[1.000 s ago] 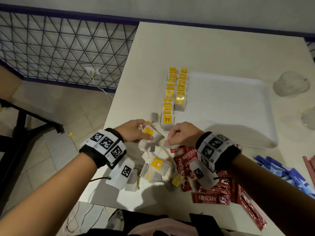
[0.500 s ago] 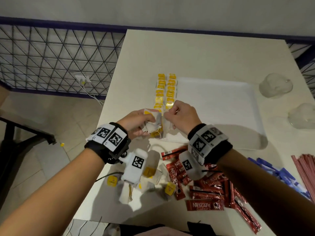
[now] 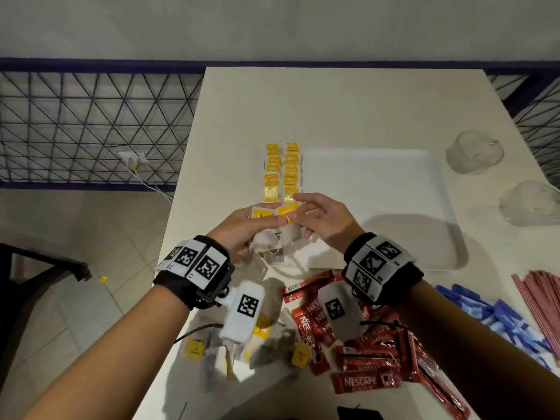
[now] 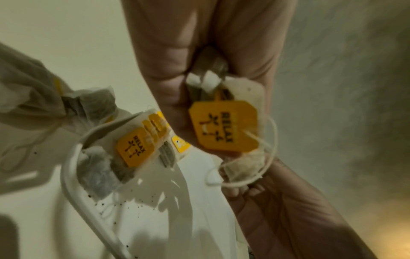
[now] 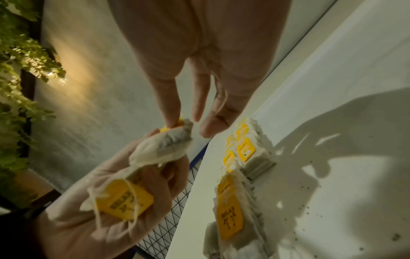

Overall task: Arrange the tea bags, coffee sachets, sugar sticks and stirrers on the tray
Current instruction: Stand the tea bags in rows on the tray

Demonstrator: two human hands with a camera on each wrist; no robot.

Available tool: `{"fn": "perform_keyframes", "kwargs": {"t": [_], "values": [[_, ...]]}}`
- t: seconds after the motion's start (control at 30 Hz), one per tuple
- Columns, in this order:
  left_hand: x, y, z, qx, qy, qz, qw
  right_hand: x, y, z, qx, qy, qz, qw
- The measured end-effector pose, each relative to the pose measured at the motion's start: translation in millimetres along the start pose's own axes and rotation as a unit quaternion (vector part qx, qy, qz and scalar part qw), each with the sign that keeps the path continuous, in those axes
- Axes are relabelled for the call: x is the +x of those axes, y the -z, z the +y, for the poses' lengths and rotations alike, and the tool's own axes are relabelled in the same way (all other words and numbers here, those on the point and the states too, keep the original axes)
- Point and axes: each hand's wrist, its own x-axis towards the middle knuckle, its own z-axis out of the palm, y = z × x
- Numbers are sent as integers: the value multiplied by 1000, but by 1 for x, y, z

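Note:
Over the near-left corner of the white tray point(image 3: 378, 189) my left hand point(image 3: 272, 215) grips a small bunch of tea bags point(image 3: 263, 214) with yellow tags, also seen in the left wrist view point(image 4: 224, 126). My right hand point(image 3: 295, 207) has straight fingers. One fingertip point(image 5: 174, 119) touches the top of a tea bag point(image 5: 164, 145) in the left hand, and the thumb stands just apart from it. Two rows of tea bags point(image 3: 281, 171) lie along the tray's left edge point(image 5: 244, 149). Loose tea bags point(image 3: 272, 344) lie near the table's front edge.
Red coffee sachets point(image 3: 366, 380) are heaped at the front, under my right wrist. Blue sugar sticks point(image 3: 500, 316) and reddish stirrers point(image 3: 542, 298) lie to the right. Two clear plastic cups point(image 3: 474, 151) stand right of the tray. The table's left edge drops to the floor.
Both hands have moved from the loose pile forward to the tray's near-left corner with tea bags in the left. The right hand's fingers have uncurled.

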Motion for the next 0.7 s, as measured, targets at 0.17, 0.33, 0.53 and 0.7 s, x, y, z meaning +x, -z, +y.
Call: {"fn": "perform_keyframes", "kwargs": {"t": [0.17,0.33,0.53,0.7], "values": [[1,-2,1,-22,-8,-11,1000,2,3,-1,36,-17,-18,999],[5,0,-1,21,-9,-11,1000,5,5,1,37,-29,-33,998],[10,1,-3,57,-14,-15,998,7,8,4,56,-25,-29,998],[14,3,-2,107,-24,-5,994,10,11,5,59,-32,-18,998]]}}
